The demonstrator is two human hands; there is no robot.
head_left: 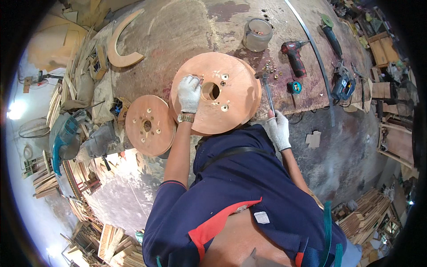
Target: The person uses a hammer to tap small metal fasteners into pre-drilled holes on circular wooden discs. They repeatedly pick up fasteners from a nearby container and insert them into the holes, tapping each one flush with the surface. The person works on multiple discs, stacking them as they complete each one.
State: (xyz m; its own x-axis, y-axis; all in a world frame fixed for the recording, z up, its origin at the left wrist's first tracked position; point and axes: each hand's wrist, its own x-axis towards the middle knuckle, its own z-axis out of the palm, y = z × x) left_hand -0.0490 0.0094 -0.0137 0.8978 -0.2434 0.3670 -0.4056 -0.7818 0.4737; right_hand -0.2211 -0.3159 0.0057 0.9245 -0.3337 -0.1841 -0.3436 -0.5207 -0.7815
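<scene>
A large round wooden disc (209,118) with a central hole lies on the worktable, its edge overlapping another disc beneath. Brass-coloured inserts sit in holes around its centre. My left hand (190,94), in a white knit glove, rests on the disc left of the hole. Its fingers are closed near the surface, and what they pinch is too small to make out. In my gloved right hand (279,130) is a hammer (268,95), held by the handle with its head at the disc's right edge. Small brass inserts (272,69) lie scattered beyond the hammer head.
A smaller wooden disc (138,127) lies to the left. Behind are a clear jar (257,39) and a curved wooden piece (116,51). A red drill (294,58), metal strip (313,46), angle grinder (332,41) and jigsaw (342,83) lie right; a circular saw (66,135) is far left.
</scene>
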